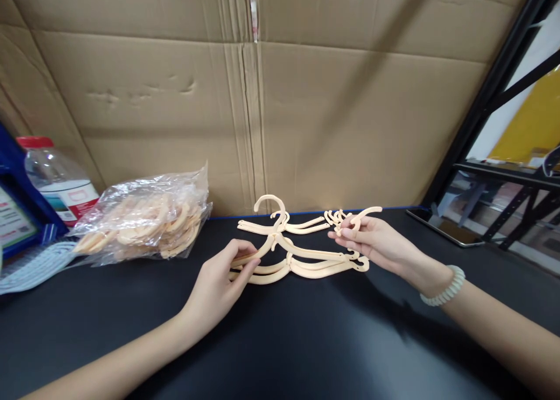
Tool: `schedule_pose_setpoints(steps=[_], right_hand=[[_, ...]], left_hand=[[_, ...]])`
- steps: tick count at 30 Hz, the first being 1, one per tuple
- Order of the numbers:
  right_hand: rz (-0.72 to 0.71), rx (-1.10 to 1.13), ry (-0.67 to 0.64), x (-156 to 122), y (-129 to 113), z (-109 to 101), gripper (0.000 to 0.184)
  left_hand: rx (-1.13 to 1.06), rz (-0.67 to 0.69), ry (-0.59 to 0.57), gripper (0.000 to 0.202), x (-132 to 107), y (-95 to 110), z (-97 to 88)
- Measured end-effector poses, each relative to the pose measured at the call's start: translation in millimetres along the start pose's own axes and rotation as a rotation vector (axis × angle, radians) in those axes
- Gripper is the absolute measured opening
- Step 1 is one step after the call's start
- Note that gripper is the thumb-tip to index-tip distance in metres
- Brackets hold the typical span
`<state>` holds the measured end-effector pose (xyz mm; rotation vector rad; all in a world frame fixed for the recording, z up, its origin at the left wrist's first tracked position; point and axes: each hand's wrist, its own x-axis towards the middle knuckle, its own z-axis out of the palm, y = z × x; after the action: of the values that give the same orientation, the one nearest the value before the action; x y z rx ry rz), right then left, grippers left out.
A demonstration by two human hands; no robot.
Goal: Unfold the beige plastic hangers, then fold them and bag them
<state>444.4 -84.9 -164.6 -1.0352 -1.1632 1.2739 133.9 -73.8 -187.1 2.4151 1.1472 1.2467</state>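
Note:
My left hand (221, 280) is closed on the left arm of a peach plastic clothes hanger (311, 252), thumb in front and fingers behind. The hanger's hook points up, and its right arm ends in a small curled tip. Under and behind it lie other peach hanger parts (315, 273), partly covered by my left hand. Between the thumb and fingers of my right hand (382, 242) is a loose curved hanger hook (368, 211), its free end pointing right. Behind the held hanger are more hanger arms (306, 227), and small hook pieces (335, 216) lie beside my right fingertips.
A clear plastic bag (149, 213) full of peach hanger parts lies on the black table (280, 341) at left. A red-capped bottle (56, 178) and a blue container (21, 196) stand farther left. Cardboard (350, 108) walls the back; a phone-like slab (444, 228) lies right.

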Motion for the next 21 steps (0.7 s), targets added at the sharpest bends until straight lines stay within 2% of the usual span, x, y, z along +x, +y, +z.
schedule_pose_setpoints(steps=[4, 8, 13, 21], right_hand=[[0.042, -0.026, 0.019, -2.1, -5.1, 1.6, 0.029], [0.07, 0.006, -0.025, -2.8, -10.1, 2.8, 0.035], [0.073, -0.023, -0.14, -6.0, -13.3, 3.3, 0.032], [0.176, -0.016, -0.246, -7.6, -10.7, -0.2, 0.028]], left_hand=[[-0.005, 0.019, 0.012, 0.012, -0.1, 0.3, 0.3], [-0.008, 0.059, 0.017, 0.014, -0.1, 1.5, 0.0], [-0.021, 0.085, 0.024, 0.012, 0.0, 1.1, -0.4], [-0.007, 0.092, 0.042, 0.01, 0.8, 1.3, -0.1]])
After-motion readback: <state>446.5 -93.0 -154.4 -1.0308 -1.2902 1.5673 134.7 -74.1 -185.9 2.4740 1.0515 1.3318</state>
